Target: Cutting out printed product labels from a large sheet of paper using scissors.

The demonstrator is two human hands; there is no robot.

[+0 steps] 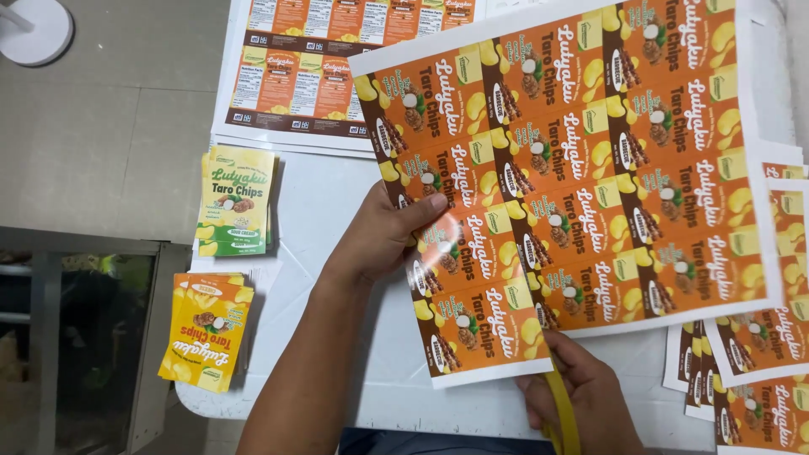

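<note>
A large glossy sheet (581, 160) printed with several orange snack labels lies tilted across the white table (329, 194). My left hand (383, 236) grips its left edge, thumb on top of the print. My right hand (581, 400) is closed around yellow-handled scissors (563, 413) at the sheet's lower edge, where a strip of labels (476, 324) hangs partly separated from the rest. The scissor blades are hidden under the sheet.
A second printed sheet (312, 67) with orange and white panels lies at the back. A stack of green-and-yellow cut labels (236, 202) and a stack of yellow-orange ones (206, 333) sit at the table's left edge. More orange sheets (758, 354) pile at the right. A white round base (34, 29) stands on the floor.
</note>
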